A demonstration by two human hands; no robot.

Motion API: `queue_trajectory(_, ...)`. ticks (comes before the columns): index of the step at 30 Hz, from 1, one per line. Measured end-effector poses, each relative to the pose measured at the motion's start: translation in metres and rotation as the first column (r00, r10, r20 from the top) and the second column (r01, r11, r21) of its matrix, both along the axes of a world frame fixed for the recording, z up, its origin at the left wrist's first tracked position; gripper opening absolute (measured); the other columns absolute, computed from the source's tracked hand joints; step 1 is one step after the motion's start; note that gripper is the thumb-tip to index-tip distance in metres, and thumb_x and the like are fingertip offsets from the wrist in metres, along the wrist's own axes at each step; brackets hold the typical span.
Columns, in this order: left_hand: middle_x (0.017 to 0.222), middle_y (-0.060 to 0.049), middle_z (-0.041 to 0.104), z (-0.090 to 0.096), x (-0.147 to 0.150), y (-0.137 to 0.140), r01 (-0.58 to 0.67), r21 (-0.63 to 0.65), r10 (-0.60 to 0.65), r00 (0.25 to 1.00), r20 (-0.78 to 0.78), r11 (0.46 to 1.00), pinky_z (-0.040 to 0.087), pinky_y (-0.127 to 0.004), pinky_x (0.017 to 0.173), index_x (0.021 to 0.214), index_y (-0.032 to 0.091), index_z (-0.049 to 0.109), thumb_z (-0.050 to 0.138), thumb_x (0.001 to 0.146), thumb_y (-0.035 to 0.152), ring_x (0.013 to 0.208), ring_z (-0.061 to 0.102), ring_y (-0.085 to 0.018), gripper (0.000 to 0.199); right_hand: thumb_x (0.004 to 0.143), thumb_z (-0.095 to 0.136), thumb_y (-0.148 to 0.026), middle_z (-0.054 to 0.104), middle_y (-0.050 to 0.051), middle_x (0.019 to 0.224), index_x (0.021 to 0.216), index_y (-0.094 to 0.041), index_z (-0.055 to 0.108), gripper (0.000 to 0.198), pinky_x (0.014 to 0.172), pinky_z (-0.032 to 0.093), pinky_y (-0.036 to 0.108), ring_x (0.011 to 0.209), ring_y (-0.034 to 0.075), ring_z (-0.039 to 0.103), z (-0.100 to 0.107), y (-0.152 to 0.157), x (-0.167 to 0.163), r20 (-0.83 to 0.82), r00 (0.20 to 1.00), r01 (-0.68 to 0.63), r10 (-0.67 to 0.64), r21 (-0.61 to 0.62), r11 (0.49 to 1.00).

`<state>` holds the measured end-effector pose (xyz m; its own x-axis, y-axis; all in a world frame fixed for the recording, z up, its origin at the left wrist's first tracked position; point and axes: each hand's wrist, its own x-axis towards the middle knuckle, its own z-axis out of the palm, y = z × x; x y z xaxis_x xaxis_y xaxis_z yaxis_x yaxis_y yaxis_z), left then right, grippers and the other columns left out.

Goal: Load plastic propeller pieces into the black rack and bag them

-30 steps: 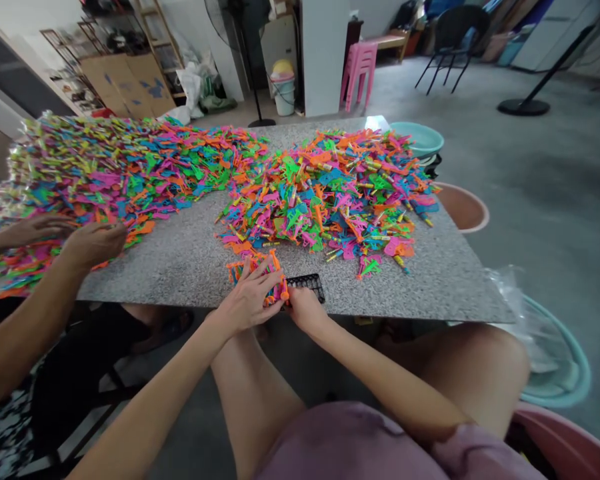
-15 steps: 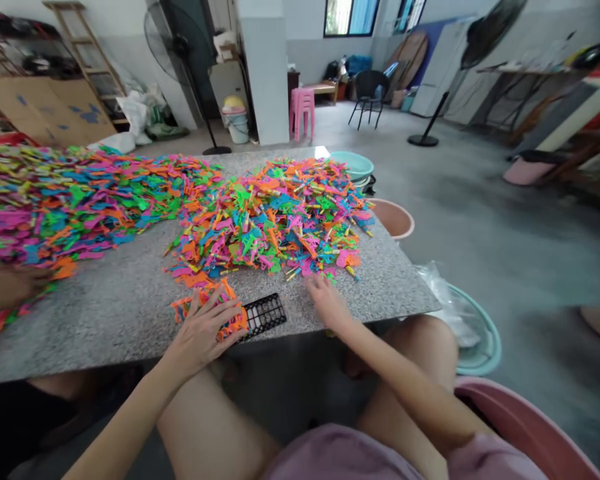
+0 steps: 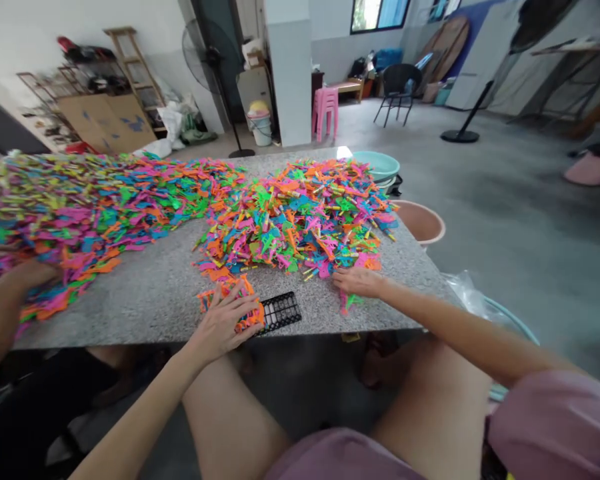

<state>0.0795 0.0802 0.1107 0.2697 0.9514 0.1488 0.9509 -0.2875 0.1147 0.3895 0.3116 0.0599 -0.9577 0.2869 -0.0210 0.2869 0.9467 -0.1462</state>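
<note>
My left hand (image 3: 227,320) lies across the left part of a black plastic rack (image 3: 283,311), its thumb along the near side and fingers over the top. Orange plastic pieces (image 3: 247,288) stand packed under and around these fingers; the rack's right end shows open cells. At the front edge of the heap of small bright plastic pieces (image 3: 290,220), my right hand (image 3: 360,281) has its fingers drawn together. What they pinch is hidden. A pink piece (image 3: 345,303) and a green piece (image 3: 353,300) show just below that hand.
Another person's hand (image 3: 35,275) reaches into a long second heap (image 3: 145,200) on the left. The speckled stone table (image 3: 145,307) ends close to my knees. Basins, one teal (image 3: 377,163) and one pinkish (image 3: 420,221), stand beyond its right edge.
My right hand has moved a little to the right along the heap's front edge and its fingers have closed together. Pink and green pieces now show below it. My left hand stays on the rack.
</note>
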Motion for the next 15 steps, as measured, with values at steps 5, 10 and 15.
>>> queue_trajectory(5, 0.127, -0.007, 0.066, 0.004, 0.005, -0.001, -0.013, -0.009, 0.013, 1.0, 0.019, 1.0, 0.002, -0.062, 0.117, 0.116, 0.023, 0.066, 0.055, 0.091, 0.048, 0.14, 0.036, -0.032, 0.038, 0.077, 0.055, -0.009, 0.065, 0.003, 0.082, 0.086, -0.019, 0.059, 0.014, 0.072, 0.048, 0.027, 0.076, 0.016, 0.061, -0.019, -0.031, -0.024, -0.314, 0.899, 0.158, -0.305, -0.416, 0.896)
queue_trajectory(10, 0.129, -0.006, 0.064, 0.004, 0.004, -0.002, -0.023, -0.028, 0.024, 0.999, 0.031, 0.999, 0.001, -0.065, 0.116, 0.116, 0.024, 0.066, 0.058, 0.089, 0.047, 0.14, 0.036, -0.033, 0.036, 0.076, 0.062, -0.024, 0.067, 0.0, 0.083, 0.095, -0.02, 0.05, 0.022, 0.057, 0.05, 0.024, 0.06, 0.013, 0.061, -0.043, -0.088, -0.115, -0.304, 0.733, -0.017, -0.609, -0.902, 0.431)
queue_trajectory(15, 0.133, -0.005, 0.062, 0.005, 0.004, -0.002, -0.011, -0.03, 0.012, 1.0, 0.009, 0.999, -0.003, -0.065, 0.116, 0.117, 0.025, 0.064, 0.057, 0.091, 0.045, 0.142, 0.031, -0.033, 0.033, 0.073, 0.063, -0.012, 0.07, 0.003, 0.083, 0.086, -0.018, 0.057, 0.015, 0.069, 0.05, 0.025, 0.073, 0.016, 0.067, -0.031, -0.094, -0.171, -0.269, 0.811, 0.122, -0.52, -0.791, 0.6)
